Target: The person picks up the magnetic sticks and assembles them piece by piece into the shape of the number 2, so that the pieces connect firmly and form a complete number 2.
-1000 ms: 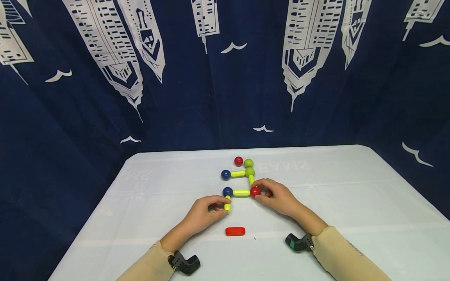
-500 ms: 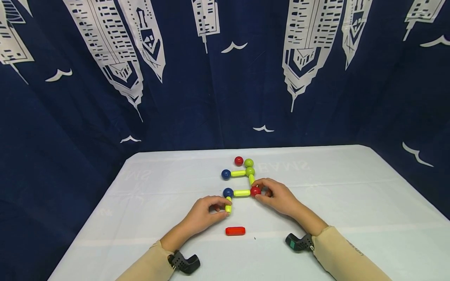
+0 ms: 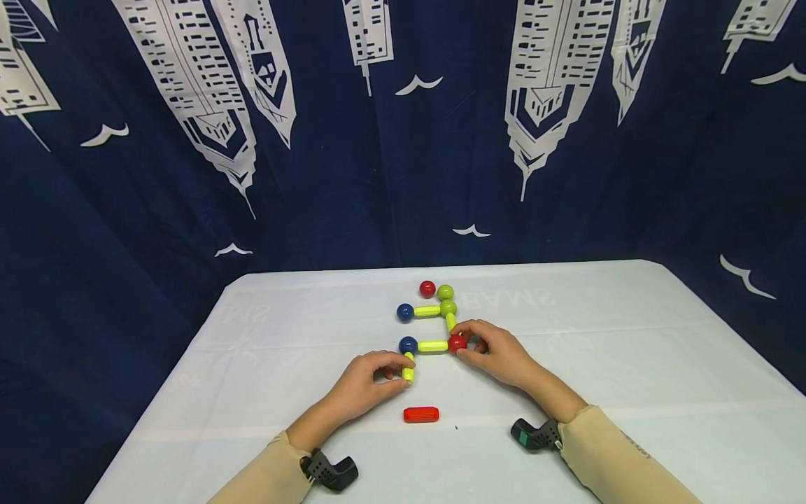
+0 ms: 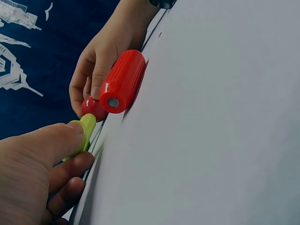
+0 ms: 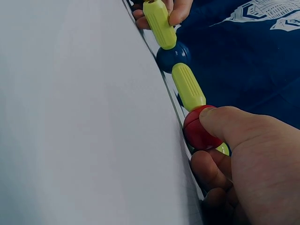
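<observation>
Table [image 3: 460,455]: white
Cloth [image 3: 403,175]: navy, white-printed, far side
Left hand [image 3: 368,380]: pinches near yellow rod [image 3: 408,373]
Right hand [image 3: 499,351]: grips near red ball [image 3: 455,344]

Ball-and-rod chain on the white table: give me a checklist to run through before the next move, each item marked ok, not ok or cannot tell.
1. Left hand pinching the near yellow-green rod: ok.
2. Right hand holding the corner red ball: ok.
3. Near blue ball touching both the held rod and the crosswise yellow-green rod: ok.
4. Red rod joined to the chain: not ok, it lies apart.
5. Far red ball fitted with a rod: not ok, none shows on it.
6. Farther green ball touching the nearer green ball: cannot tell.
</observation>
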The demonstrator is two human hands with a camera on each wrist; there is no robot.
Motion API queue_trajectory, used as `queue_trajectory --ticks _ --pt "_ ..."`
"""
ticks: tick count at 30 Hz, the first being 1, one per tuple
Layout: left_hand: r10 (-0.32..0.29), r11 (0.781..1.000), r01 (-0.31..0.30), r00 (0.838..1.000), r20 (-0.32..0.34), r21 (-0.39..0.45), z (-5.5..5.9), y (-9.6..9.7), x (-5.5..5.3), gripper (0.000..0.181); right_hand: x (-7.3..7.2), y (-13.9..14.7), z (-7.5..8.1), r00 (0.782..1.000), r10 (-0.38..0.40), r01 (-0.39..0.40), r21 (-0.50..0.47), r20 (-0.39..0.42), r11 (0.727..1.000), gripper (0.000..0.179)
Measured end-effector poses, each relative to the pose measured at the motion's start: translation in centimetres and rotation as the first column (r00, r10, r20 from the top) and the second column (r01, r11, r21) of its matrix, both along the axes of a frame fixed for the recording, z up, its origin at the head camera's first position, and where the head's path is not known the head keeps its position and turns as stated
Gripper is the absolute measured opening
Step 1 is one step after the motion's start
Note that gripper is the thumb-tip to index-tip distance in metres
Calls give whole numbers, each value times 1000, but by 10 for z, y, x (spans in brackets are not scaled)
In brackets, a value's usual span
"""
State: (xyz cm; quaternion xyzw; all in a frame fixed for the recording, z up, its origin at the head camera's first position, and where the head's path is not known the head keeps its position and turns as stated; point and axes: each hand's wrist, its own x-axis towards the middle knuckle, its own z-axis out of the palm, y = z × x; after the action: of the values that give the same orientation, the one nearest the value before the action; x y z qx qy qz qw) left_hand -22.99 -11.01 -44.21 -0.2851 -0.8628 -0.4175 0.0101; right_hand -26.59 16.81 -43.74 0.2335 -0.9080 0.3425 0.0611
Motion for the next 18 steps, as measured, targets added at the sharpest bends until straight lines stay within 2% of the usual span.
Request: queue_trajectory --ticks 18 --pt "-14 1000 13 1000 -17 -25 -1 0 -2 32 1 -1 1 1000 -13 12 -14 -4 1000 30"
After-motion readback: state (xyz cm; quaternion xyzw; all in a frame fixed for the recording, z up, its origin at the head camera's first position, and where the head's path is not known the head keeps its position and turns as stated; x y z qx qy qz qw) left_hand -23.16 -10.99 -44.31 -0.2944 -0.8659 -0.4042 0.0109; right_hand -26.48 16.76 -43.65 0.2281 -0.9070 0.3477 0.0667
